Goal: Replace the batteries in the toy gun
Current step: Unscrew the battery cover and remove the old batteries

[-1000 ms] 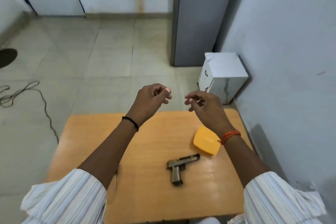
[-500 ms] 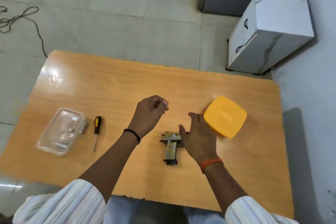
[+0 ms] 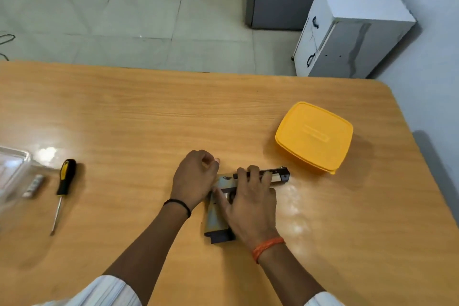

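Glossy wood-grain table (image 3: 149, 112): right hand (image 3: 250, 204) grips toy gun (image 3: 216, 216), left hand (image 3: 193, 179) clenched.

Views: we have a single one, worn on the head.
Direction: we look forward and steeply down over both forearms.
Nearness: the orange wood-grain worktop (image 3: 124, 112) sits close, filling the lower frame.
Far field: pale tiled floor (image 3: 99, 7) and grey wall (image 3: 434, 32) lie beyond.
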